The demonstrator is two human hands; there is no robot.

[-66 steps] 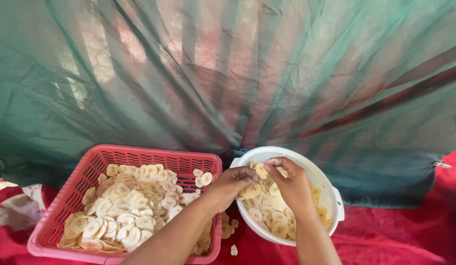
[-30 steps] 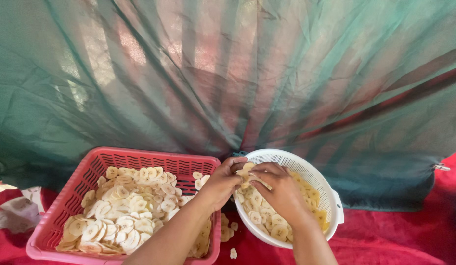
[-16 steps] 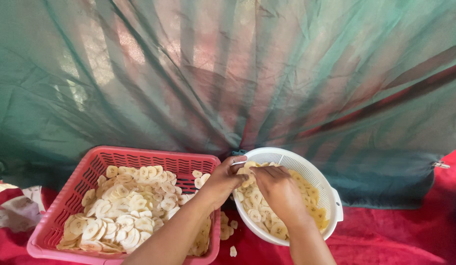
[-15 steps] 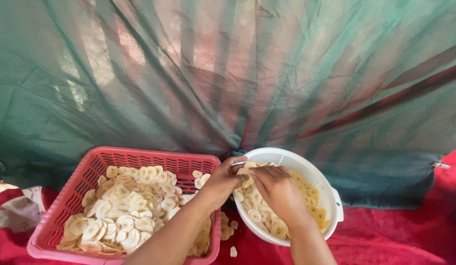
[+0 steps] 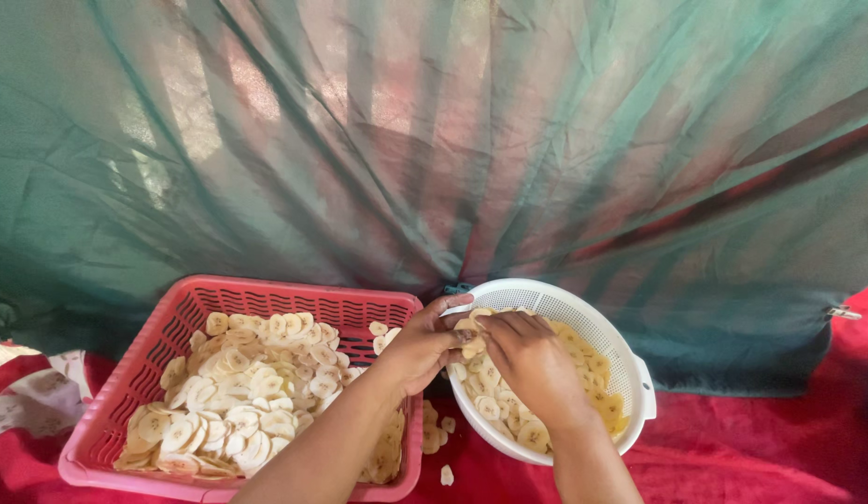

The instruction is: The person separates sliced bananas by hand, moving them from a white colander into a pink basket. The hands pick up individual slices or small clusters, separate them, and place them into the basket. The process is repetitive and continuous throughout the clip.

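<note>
A white colander bowl (image 5: 630,359) at the right holds pale yellow banana slices (image 5: 494,401). My left hand (image 5: 423,347) and my right hand (image 5: 529,357) meet over the bowl's near-left rim, both pinching a small clump of slices (image 5: 469,329) between their fingertips. To the left stands a pink plastic basket (image 5: 126,392) filled with several separated round slices (image 5: 247,392). My left forearm crosses the basket's right corner.
A red cloth (image 5: 733,457) covers the surface under both containers. A few loose slices (image 5: 438,439) lie on it between basket and bowl. A green translucent net curtain (image 5: 434,140) hangs close behind. A patterned white cloth (image 5: 32,397) lies at the far left.
Both hands have shifted slightly left and up from inside the bowl toward its left rim, coming together on a clump of slices.
</note>
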